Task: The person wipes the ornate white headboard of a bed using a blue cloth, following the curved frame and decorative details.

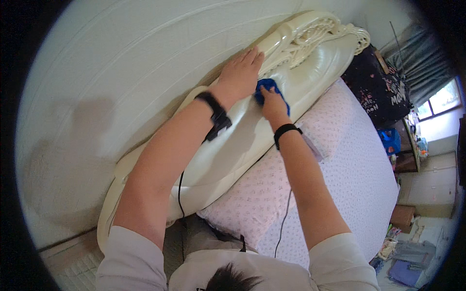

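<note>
A cream bed headboard (233, 156) with a glossy padded panel and a carved top rail runs diagonally before me. My left hand (242, 74) rests on its top edge with the palm down, holding nothing that I can see. Just to the right, my right hand (275, 103) presses a blue cloth (267, 85) against the upper part of the padded panel. The cloth is bunched under my fingers, and part of it is hidden by the hand. Black straps circle both wrists, the left one carrying a small dark device (220, 125).
Pillows (247, 196) in a pale floral print lean along the headboard's foot on a matching bed sheet (349, 182). A white wall (120, 72) rises behind the headboard. Black cables (180, 192) hang by my arms. Beyond the bed are a dark printed cover (375, 83) and a blue basket (389, 141).
</note>
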The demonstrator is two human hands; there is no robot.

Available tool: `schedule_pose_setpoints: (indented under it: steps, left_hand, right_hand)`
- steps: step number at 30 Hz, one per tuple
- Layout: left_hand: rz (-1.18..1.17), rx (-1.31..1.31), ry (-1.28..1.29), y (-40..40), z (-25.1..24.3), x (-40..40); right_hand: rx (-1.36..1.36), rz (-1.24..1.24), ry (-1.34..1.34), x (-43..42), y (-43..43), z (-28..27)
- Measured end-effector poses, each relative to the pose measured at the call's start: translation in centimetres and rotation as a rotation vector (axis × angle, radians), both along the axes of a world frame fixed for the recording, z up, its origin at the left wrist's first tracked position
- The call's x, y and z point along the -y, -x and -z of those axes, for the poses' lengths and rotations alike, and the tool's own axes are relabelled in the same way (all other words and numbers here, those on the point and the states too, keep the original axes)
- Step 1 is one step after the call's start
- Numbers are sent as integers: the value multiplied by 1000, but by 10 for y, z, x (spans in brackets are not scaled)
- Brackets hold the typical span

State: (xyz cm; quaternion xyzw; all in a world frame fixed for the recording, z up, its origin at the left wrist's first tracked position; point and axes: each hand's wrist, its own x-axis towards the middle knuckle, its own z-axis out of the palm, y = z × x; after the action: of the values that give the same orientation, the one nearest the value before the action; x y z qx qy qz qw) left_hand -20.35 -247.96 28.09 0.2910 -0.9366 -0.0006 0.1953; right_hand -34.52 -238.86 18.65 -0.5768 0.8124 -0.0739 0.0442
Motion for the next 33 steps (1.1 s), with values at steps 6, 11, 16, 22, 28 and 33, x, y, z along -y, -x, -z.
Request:
schedule_pose_setpoints:
  steps: [6,11,16,22,28,33]
  left_hand:
    - [-15,-190,41,-147,27,-106]
    - [-227,-13,-233,-237,86,-162]
    - [-232,2,-158,-240,95,-161]
    - [-193,-38,-70,-244,108,-158]
    - [-149,-116,-48,-250,114,-160]
    - [-195,-32,-131,-255,107,-162]
  right_hand:
    - [-35,49,-43,5,6,6]
    - [-103,-22,-7,1,16,4]
    - [-67,-11,50,-6,13,2]
    - [152,-195,126,-57,-55,-22]
    - [174,-917,-22,-87,-159,-53]
    - [584,-1189,-348,-57,-167,-87]
